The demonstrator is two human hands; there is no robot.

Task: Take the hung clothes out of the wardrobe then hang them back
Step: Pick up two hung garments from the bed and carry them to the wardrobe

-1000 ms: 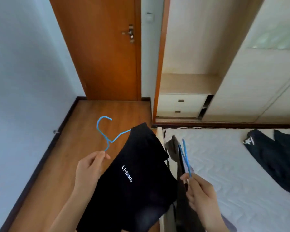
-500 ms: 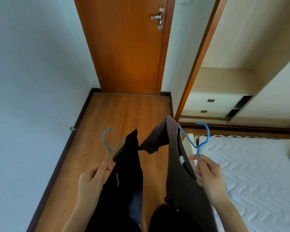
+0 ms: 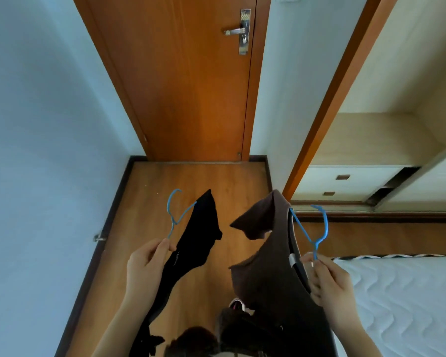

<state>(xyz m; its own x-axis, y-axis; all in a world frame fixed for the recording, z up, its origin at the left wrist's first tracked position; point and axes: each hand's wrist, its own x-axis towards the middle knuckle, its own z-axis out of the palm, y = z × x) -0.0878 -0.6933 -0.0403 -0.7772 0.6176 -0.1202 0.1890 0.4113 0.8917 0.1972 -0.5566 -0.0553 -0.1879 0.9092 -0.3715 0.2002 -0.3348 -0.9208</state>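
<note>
Between the fingers (image 3: 162, 247) of the left hand (image 3: 146, 269) sits the neck of a blue hanger (image 3: 174, 215), pinched shut between thumb and forefinger. Its hook rises above the fingertips and curls toward the left wall (image 3: 36, 150). A black garment (image 3: 196, 240) hangs from this hanger, draping down and to the right of the fingers, past the left forearm toward the bottom edge of view.

The right hand (image 3: 330, 282) grips a second blue hanger (image 3: 317, 233) the same way, fingers closed on the neck just below the hook. That hook stands above the fingertips and opens leftward. A brown garment (image 3: 265, 266) hangs on it, lying to the left of and below the right fingers; one sleeve or corner folds out leftward at hook height. A dark collar with a pale label shows just beside the right thumb.

Both garments are held clear of the wardrobe (image 3: 371, 140), which stands open up and to the right of the right fingers, two drawers (image 3: 345, 184) visible at its base. No part of either hanger touches it.

Beyond both hands lies the wood floor (image 3: 196, 181), ending at a closed door (image 3: 186, 81). The bed (image 3: 402, 300) lies directly right of the right hand.
</note>
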